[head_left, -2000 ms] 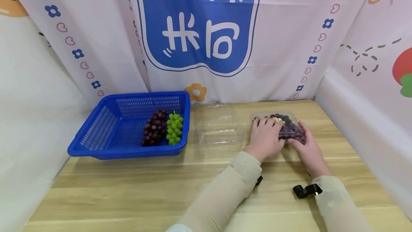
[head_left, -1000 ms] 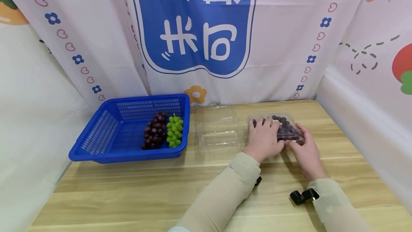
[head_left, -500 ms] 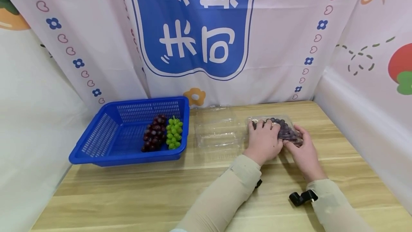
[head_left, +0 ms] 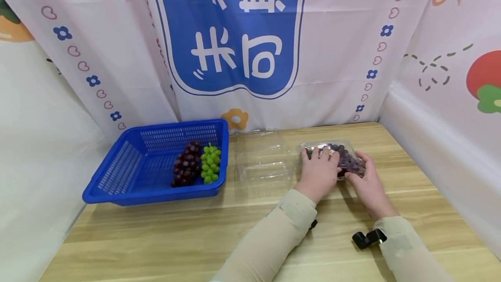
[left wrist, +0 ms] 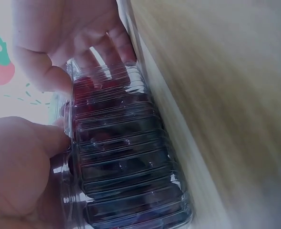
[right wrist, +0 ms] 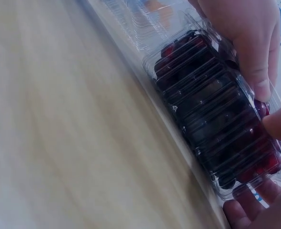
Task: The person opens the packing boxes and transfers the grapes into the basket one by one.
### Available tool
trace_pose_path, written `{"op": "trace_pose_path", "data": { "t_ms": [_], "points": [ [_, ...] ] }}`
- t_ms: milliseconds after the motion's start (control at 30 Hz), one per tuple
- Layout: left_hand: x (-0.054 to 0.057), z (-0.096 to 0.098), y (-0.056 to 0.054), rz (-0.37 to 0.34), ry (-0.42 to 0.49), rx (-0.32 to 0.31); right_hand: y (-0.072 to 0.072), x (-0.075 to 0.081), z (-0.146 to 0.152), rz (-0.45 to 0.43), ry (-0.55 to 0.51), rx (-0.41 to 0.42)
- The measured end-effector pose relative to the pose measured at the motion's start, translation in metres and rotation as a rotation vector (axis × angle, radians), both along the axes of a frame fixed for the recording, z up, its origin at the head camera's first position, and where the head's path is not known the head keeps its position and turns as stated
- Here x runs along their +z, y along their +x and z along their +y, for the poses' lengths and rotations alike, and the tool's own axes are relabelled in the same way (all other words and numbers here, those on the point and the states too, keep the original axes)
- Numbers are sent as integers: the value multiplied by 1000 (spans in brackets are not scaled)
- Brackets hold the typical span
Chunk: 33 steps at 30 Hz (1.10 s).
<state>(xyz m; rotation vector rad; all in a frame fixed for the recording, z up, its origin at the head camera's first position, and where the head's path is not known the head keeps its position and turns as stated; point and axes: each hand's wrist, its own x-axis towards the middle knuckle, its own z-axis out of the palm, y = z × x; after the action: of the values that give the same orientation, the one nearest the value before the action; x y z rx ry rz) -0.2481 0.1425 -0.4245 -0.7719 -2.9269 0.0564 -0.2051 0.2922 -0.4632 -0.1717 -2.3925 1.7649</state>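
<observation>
A clear plastic clamshell box [head_left: 347, 160] packed with dark purple grapes [head_left: 339, 148] stands at the right of the table. My left hand [head_left: 318, 173] lies across its lid, fingers extended and spread, thumb near the front rim. At the front right corner, my right hand [head_left: 369, 186] grips the box. In the right wrist view, the right hand's fingers [right wrist: 245, 202] wrap the end of the box and its thumb [right wrist: 279, 123] touches the lid edge. The ribbed front wall [left wrist: 126, 152] with grapes behind it shows in the left wrist view.
Left of the box sits an unfilled clear plastic clamshell [head_left: 262, 160], lying open. A blue basket [head_left: 148, 197] at the back left holds a red grape bunch [head_left: 187, 164] and a green grape bunch [head_left: 210, 163]. A printed cloth [head_left: 332, 55] hangs behind the table.
Both hands stay at the filled box; the left hand's fingers have shifted slightly left on the lid. The head view has tilted a little upward. Basket and unfilled clamshell stay put.
</observation>
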Motion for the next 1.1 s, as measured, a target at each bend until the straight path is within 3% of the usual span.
{"op": "trace_pose_path", "data": {
  "t_ms": [400, 633, 833, 1100],
  "points": [
    [-1, 1, 0, -10, 0, 6, -1, 0, 3, 30, 21, 9],
    [-1, -1, 1, -21, -9, 2, 0, -2, 1, 22, -20, -1],
    [5, -1, -1, -9, 1, 3, -4, -3, 4, 61, -25, -53],
    [3, -1, 1, -25, -9, -2, -3, -8, 7, 47, 25, -61]
  ]
}}
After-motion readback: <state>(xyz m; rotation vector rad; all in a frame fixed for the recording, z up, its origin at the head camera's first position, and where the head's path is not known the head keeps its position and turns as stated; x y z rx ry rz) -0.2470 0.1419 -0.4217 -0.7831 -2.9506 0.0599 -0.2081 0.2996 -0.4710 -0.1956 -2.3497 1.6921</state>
